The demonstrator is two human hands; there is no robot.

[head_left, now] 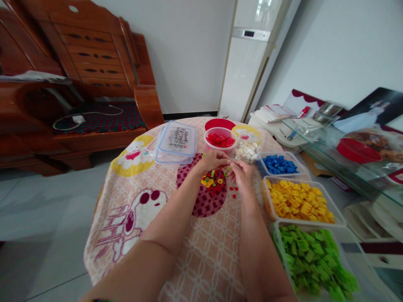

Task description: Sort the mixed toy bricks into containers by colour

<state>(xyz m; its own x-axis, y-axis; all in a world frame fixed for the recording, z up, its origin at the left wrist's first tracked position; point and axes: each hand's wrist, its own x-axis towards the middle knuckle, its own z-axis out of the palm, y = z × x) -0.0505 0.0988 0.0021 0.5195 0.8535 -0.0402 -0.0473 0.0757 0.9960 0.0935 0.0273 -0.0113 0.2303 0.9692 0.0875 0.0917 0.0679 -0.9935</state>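
Observation:
Over the middle of the round table, my left hand (215,160) and my right hand (242,174) meet at the fingertips. Both are closed in a pinch; whatever is between the fingers is too small and covered to name. Just beneath them lies a loose group of small toy building blocks, with yellow blocks (207,181), red blocks (216,189) and green bits among them. A few tiny red pieces (234,196) sit apart, below my right hand.
Beyond my hands stand a round tub of red blocks (220,139) and a heap of white blocks (247,152). Along the right are boxes of blue blocks (279,164), yellow blocks (299,201) and green blocks (315,258). Stacked clear lids (176,139) lie at left. A glass shelf (343,155) borders the right.

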